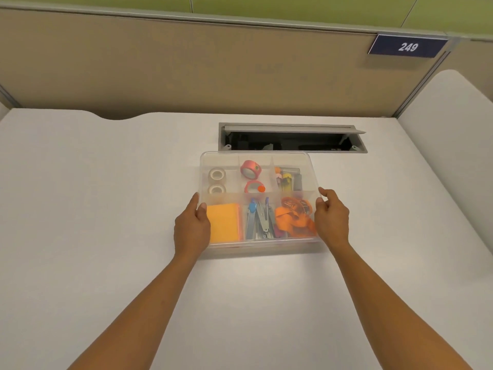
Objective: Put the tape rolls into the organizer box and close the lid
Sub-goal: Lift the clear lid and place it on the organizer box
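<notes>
A clear plastic organizer box (262, 248) sits on the white desk in the middle of the view. A translucent lid (290, 158) lies over its top. Through the lid I see two white tape rolls (216, 175) in the back left compartment and two pink tape rolls (250, 169) in the one beside it. My left hand (191, 225) grips the lid's left edge. My right hand (332, 217) grips its right edge, fingers curled over the rim.
Other compartments hold orange sticky notes (223, 222), staplers (260, 220), orange ribbon (292, 220) and markers (288, 178). An open cable hatch (290, 140) lies in the desk just behind the box. A tan partition (186, 70) backs the desk.
</notes>
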Demonstrator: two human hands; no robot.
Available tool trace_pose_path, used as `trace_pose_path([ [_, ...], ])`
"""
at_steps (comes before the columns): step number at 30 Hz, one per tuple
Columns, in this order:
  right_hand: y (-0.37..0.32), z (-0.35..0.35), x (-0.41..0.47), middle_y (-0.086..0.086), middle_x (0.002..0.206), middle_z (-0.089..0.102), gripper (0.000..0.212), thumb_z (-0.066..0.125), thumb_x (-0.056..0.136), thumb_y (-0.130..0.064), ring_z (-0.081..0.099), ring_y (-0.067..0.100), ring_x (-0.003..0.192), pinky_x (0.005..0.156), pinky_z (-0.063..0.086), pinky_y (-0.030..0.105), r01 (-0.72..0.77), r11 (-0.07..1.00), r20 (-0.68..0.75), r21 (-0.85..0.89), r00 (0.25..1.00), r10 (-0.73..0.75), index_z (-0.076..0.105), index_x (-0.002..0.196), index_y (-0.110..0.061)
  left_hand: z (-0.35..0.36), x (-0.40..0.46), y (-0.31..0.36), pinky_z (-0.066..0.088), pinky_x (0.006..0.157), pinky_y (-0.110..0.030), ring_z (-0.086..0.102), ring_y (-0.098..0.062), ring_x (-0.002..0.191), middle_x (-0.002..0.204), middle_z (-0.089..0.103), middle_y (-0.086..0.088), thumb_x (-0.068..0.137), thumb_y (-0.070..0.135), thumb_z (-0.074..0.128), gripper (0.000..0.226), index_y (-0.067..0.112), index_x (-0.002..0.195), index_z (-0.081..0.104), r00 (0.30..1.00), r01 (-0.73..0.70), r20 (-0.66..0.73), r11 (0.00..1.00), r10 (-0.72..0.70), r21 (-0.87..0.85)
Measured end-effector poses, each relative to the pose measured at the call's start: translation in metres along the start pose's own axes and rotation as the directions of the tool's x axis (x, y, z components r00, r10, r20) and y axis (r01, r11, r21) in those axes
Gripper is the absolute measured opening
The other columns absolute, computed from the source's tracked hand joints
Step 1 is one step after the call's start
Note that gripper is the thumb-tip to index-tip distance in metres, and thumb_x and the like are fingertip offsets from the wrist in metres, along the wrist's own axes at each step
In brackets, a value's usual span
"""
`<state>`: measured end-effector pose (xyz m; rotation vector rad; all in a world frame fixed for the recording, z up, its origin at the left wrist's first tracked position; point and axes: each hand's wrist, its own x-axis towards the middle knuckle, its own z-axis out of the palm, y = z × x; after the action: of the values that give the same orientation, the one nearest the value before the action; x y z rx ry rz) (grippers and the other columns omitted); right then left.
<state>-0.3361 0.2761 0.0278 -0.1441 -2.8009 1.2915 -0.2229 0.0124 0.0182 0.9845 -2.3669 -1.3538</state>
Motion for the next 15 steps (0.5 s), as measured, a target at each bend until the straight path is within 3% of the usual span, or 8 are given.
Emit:
trace_pose_path([
  [4, -0.0008, -0.0006, -0.0016, 0.011, 0.104, 0.067, 0.031, 0.043, 0.099, -0.018, 0.064, 0.027, 0.093, 0.086, 0.052, 0.039, -0.003, 1.000, -0.007, 0.015, 1.000, 0.004, 0.054, 0.128, -0.017, 0.0006, -0.0002, -0.0010, 0.051, 0.084, -0.041, 0.064, -0.031, 0.092, 0.097, 0.070, -0.009, 0.101, 0.033, 0.035, 0.046, 0.022, 0.146, 0.038, 1.000, -0.002, 0.003, 1.000, 0.002, 0.024],
  [8, 0.0000, -0.0037, -0.0006, 0.001, 0.087, 0.059, 0.028, 0.042, 0.100, -0.018, 0.058, 0.013, 0.072, 0.069, 0.048, 0.028, -0.054, 0.994, 0.039, 0.091, 0.998, 0.051, 0.055, 0.125, -0.018, -0.0001, 0.0008, 0.0007, 0.045, 0.068, -0.036, 0.057, -0.025, 0.072, 0.073, 0.058, -0.004, 0.102, 0.034, 0.031, 0.047, 0.030, 0.149, 0.028, 0.999, -0.014, 0.040, 0.996, 0.010, 0.086],
  [11, 0.0015, -0.0054, 0.0021, 0.001, 0.089, 0.058, 0.026, 0.042, 0.100, -0.017, 0.054, 0.008, 0.069, 0.059, 0.043, 0.020, -0.094, 0.982, 0.081, 0.164, 0.993, 0.081, 0.054, 0.123, -0.018, -0.0007, 0.0016, 0.0018, 0.041, 0.065, -0.034, 0.053, -0.019, 0.066, 0.068, 0.055, -0.003, 0.102, 0.033, 0.030, 0.047, 0.034, 0.149, 0.025, 0.998, -0.024, 0.067, 0.995, 0.018, 0.096],
  [15, 0.0015, -0.0068, 0.0021, 0.001, 0.095, 0.058, 0.025, 0.041, 0.101, -0.017, 0.054, 0.008, 0.071, 0.060, 0.044, 0.019, -0.121, 0.966, 0.110, 0.230, 0.989, 0.098, 0.054, 0.123, -0.017, -0.0036, 0.0040, 0.0011, 0.046, 0.068, -0.035, 0.056, -0.021, 0.066, 0.069, 0.058, -0.006, 0.102, 0.033, 0.032, 0.047, 0.033, 0.148, 0.029, 0.997, -0.014, 0.072, 0.997, 0.008, 0.080],
])
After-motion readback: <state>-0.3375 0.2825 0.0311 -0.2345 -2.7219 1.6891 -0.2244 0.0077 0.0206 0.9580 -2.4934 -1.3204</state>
